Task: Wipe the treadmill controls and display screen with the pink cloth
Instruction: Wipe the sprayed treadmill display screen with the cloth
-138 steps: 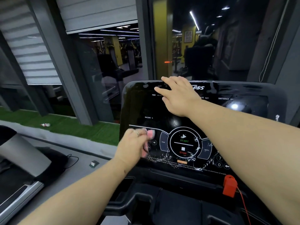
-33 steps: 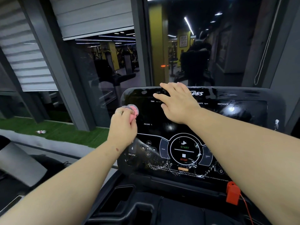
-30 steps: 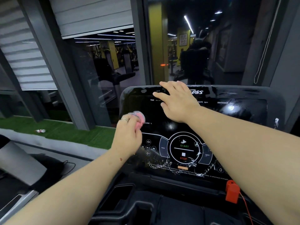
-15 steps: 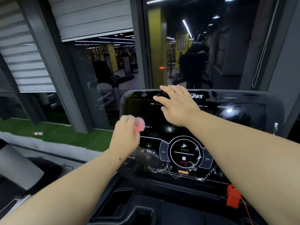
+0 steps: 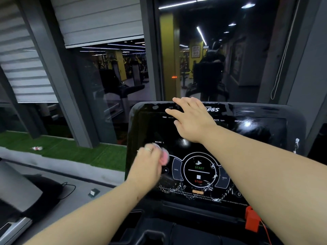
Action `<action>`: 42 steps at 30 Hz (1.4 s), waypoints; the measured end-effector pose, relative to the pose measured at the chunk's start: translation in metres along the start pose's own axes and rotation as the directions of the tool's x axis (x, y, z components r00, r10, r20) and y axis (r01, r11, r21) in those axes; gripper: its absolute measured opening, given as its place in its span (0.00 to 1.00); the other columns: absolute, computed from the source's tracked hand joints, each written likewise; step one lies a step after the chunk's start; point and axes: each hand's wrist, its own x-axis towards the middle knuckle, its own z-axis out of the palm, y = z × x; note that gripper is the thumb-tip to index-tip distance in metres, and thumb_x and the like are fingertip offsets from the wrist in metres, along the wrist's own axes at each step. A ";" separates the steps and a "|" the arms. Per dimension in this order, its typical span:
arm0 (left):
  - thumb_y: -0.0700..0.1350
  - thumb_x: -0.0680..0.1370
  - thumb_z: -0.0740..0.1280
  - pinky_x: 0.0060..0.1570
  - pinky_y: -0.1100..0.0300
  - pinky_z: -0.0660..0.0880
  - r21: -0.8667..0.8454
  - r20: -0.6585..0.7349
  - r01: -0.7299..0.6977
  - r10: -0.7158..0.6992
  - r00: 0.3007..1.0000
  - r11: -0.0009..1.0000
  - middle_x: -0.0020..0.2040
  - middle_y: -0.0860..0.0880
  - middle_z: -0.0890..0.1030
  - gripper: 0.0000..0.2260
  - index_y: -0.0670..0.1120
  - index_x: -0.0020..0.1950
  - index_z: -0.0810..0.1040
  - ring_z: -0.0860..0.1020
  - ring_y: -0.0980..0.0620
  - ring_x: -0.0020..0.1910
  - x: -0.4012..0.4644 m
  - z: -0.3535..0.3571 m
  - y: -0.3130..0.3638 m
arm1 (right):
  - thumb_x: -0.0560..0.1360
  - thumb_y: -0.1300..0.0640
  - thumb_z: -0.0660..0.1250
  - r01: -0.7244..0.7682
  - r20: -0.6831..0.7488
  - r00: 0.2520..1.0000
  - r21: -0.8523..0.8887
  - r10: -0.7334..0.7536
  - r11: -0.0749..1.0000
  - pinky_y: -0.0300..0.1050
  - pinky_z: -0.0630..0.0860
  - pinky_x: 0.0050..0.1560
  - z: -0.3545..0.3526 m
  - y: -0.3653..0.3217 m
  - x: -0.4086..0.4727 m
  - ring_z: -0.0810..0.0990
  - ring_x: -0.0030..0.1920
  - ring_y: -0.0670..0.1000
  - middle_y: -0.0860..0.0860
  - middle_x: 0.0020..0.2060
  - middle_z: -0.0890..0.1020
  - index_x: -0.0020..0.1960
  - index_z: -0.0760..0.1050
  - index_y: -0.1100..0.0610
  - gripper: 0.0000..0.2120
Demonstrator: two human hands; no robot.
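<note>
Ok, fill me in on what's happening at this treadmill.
A person is wiping the treadmill console. The left hand grips a bunched pink cloth against the left side of the control panel, beside the START/STOP dial; it is motion-blurred. The right hand rests flat on the top of the display. White streaks show around the dial.

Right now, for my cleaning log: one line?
left hand: rubbing pink cloth on black glossy treadmill console | right hand: flat on top
</note>
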 end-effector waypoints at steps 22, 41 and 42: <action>0.33 0.68 0.64 0.46 0.46 0.75 0.027 -0.054 0.097 -0.096 0.994 0.995 0.50 0.46 0.75 0.12 0.45 0.48 0.77 0.74 0.42 0.44 0.026 -0.017 -0.026 | 0.81 0.48 0.59 0.011 -0.019 1.000 -0.013 -0.011 1.000 0.58 0.52 0.80 0.000 0.000 -0.001 0.60 0.78 0.58 0.54 0.79 0.63 0.77 0.69 0.44 0.24; 0.36 0.72 0.63 0.52 0.51 0.76 -0.023 0.242 -0.349 0.344 0.907 0.937 0.55 0.50 0.75 0.11 0.51 0.48 0.75 0.76 0.45 0.49 -0.039 0.018 0.014 | 0.82 0.48 0.58 0.006 0.016 1.000 -0.001 -0.006 1.000 0.59 0.50 0.80 -0.002 0.001 -0.001 0.58 0.79 0.58 0.53 0.80 0.61 0.78 0.66 0.43 0.24; 0.35 0.72 0.63 0.51 0.51 0.76 -0.046 0.197 -0.304 0.307 0.931 0.952 0.53 0.50 0.76 0.11 0.51 0.46 0.75 0.76 0.46 0.48 -0.032 0.014 0.014 | 0.82 0.48 0.58 0.004 0.015 1.000 0.003 -0.004 1.000 0.58 0.50 0.80 -0.002 0.001 -0.001 0.58 0.79 0.58 0.53 0.81 0.61 0.78 0.66 0.43 0.24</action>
